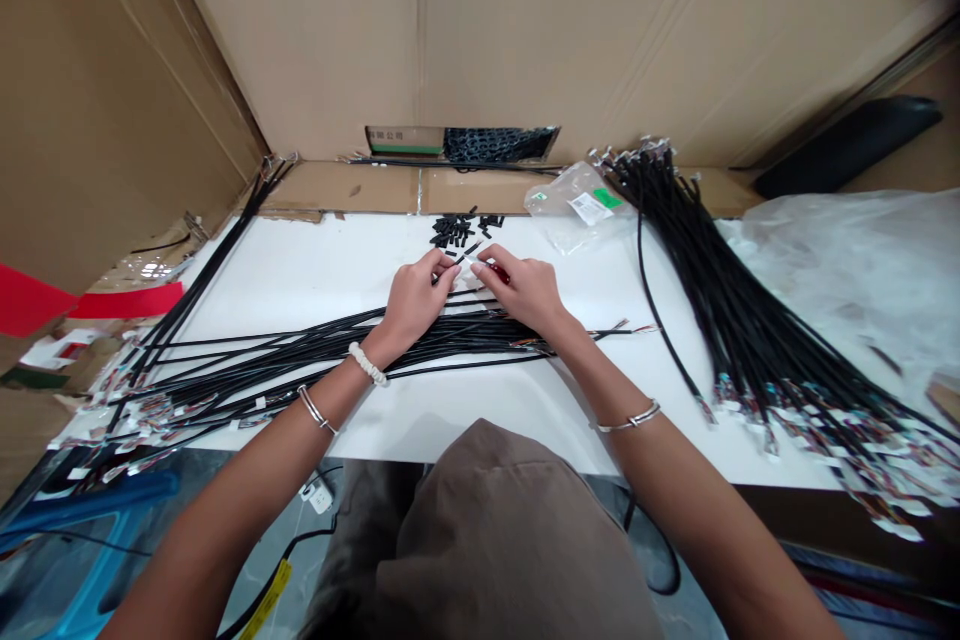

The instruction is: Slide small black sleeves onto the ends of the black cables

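Note:
My left hand (414, 298) is closed, with thumb and forefinger pinching a black cable (470, 251) near its tip. Fingertip to fingertip with it, my right hand (529, 292) is also closed. A small dark red object (498, 272) shows between the right fingers; its kind is too small to make out. Just beyond both hands lies a pile of short black sleeve-like pieces (451, 231). Under my wrists, a loose bundle of black cables (450, 335) stretches across the white table, with stripped coloured wires at its ends.
A thick bundle of black cables (679, 250) with white connectors lies on the right, beside crumpled clear plastic (832, 250). A plastic bag (574, 205) with a green label rests at the back. More cables (225, 250) lie at left. Cardboard walls (525, 30) enclose the white table (315, 265).

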### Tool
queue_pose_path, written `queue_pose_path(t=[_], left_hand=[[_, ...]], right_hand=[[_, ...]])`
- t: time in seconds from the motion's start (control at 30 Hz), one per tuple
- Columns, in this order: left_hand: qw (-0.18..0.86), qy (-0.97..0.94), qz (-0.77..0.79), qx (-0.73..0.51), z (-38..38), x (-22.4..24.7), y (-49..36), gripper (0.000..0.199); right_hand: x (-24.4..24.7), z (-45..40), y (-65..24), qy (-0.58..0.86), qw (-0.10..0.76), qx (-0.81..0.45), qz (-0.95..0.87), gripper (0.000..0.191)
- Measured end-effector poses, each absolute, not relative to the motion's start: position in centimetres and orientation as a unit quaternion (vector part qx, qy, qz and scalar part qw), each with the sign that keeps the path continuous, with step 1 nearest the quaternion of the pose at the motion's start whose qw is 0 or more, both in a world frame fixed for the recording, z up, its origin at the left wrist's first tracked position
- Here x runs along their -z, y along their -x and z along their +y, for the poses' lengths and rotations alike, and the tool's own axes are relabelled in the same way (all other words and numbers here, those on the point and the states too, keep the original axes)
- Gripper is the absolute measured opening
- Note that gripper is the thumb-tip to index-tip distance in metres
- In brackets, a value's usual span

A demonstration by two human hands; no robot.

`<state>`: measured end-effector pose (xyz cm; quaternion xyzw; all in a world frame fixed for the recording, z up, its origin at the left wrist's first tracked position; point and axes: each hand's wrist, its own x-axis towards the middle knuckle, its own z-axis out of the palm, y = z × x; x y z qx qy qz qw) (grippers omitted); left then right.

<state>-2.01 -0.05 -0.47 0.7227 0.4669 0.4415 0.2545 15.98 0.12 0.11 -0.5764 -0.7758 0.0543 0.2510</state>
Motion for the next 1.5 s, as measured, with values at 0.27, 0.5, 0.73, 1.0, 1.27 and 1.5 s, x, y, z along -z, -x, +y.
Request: queue_pose_path(t=[0.27,0.5,0.73,1.0,1.27,1.5], left_hand=[[0.252,-0.725,0.462,-0.444,-0.02,0.5,2.01,0.01],[0.251,-0.726,0.459,-0.446,-0.12,0.38,1.98,0.01],[0.256,-0.726,0.458,-0.444,-0.19,0.31,1.95,0.009],[0.27,-0.721,0.45,-0.452,-0.12,0.56,1.95,0.011],[0.291,-0.706,0.45,-0.463,-0.21,0.37,1.91,0.013],[0.297,-0.703,0.455,-0.459,-0.26,0.23,1.91,0.013]], right_hand=[[-0.28,0.13,-15.96,0.55,0.273,-0.061,-0.787,0.029],[0.21,0.47,-16.22,0.529,0.296,-0.124,-0.786,0.03],[0.15,0.48,-16.27,0.517,0.311,-0.156,-0.782,0.029],[0.38,0.39,-16.36,0.501,0.326,-0.169,-0.784,0.029],[0.44,0.33,-16.28,0.495,0.335,-0.172,-0.783,0.029],[0.35,0.26,-16.06,0.499,0.333,-0.148,-0.786,0.03]])
